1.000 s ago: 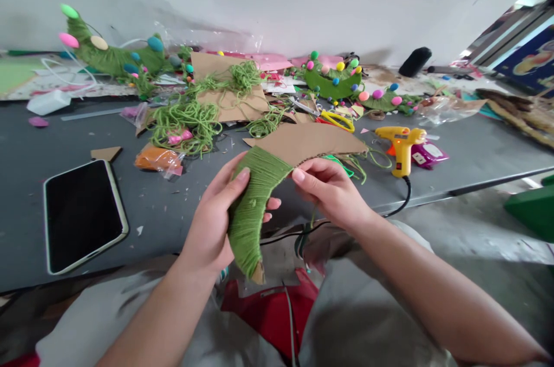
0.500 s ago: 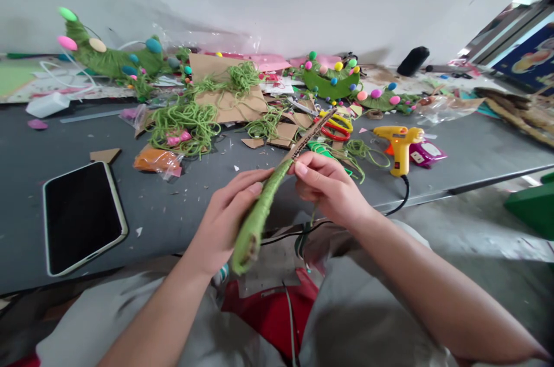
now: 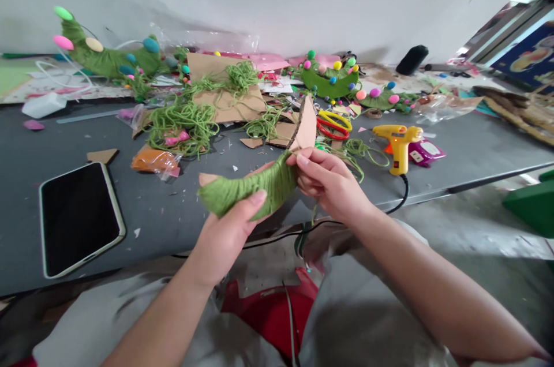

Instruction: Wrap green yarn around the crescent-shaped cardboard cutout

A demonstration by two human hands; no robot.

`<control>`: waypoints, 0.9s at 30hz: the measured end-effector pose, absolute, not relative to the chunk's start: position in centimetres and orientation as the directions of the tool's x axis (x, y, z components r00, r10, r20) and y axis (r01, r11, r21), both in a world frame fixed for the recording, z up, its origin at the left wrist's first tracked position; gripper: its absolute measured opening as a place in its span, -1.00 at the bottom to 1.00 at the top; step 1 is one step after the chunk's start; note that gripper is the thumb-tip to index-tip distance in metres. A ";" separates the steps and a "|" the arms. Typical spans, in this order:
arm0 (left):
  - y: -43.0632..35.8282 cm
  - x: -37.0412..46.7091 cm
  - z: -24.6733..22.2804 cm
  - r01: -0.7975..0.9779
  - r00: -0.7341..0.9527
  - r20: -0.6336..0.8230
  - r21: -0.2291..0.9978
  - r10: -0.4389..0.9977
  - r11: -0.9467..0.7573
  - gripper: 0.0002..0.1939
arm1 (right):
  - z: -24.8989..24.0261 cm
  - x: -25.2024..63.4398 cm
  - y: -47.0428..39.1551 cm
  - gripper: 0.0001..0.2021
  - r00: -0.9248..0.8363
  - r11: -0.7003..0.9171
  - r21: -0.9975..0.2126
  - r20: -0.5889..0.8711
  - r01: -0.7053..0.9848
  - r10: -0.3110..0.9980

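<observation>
A cardboard crescent [image 3: 305,124] is held over the table's front edge, its lower left part wrapped in green yarn [image 3: 246,189]. My left hand [image 3: 231,231] grips the wrapped part from below, thumb on its front face. My right hand [image 3: 333,182] pinches green yarn at the point where the wrapping ends and bare cardboard begins. A loose strand hangs below my right hand. The bare upper tip of the crescent points up and away. Bare cardboard also shows at the left tip.
Tangled green yarn [image 3: 186,124], cardboard scraps [image 3: 231,103] and scissors with yellow and red handles [image 3: 332,124] lie behind my hands. A yellow glue gun [image 3: 399,145] stands at the right. At the left lies a phone [image 3: 81,220]. Decorated green crescents [image 3: 331,84] rest near the wall.
The crescent has turned from nearly edge-on to showing its broad face, its wrapped end swinging up and to the left. My left hand has turned with it; my right hand keeps its pinch.
</observation>
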State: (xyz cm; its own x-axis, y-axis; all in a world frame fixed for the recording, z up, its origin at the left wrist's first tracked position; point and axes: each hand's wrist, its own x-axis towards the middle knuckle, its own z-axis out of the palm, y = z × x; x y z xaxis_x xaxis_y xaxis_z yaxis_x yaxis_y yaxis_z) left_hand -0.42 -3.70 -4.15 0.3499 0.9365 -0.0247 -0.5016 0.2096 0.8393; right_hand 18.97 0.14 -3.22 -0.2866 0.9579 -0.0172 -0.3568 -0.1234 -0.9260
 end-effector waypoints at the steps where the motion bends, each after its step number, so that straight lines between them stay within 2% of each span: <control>1: -3.6 -0.3 -4.1 -0.547 0.305 -0.061 0.806 0.950 0.227 -0.54 | -3.2 19.0 0.1 -0.79 -0.293 -0.125 -0.928 -0.019 -0.350 0.956; 5: -3.1 -0.1 -3.6 -0.646 0.168 -0.137 0.732 0.976 0.214 -0.57 | -3.3 18.9 0.1 -0.76 -0.290 -0.117 -0.939 -0.019 -0.324 0.957; 11: -3.0 -0.4 -2.7 -0.690 0.070 -0.184 0.701 0.980 0.181 -0.61 | -3.2 18.8 0.1 -0.74 -0.262 -0.107 -0.955 -0.032 -0.277 0.964; 20: -3.0 -0.2 -2.6 -0.705 0.044 -0.182 0.691 0.982 0.159 -0.60 | -3.6 18.9 0.3 -0.74 -0.249 -0.125 -0.981 -0.085 -0.148 0.965; 27: -3.1 -0.7 -1.9 -0.735 0.041 -0.192 0.659 0.981 0.160 -0.63 | -3.7 19.1 0.0 -0.63 -0.282 -0.107 -0.991 -0.081 -0.076 0.956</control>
State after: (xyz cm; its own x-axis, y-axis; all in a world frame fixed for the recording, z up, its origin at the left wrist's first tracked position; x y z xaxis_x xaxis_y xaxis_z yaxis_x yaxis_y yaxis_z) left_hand -0.71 -3.09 -1.91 0.0414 0.9806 -0.1916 -0.7354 0.1597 0.6585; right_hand 19.09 0.02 -3.67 -0.2821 0.9559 -0.0814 -0.0762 -0.1069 -0.9913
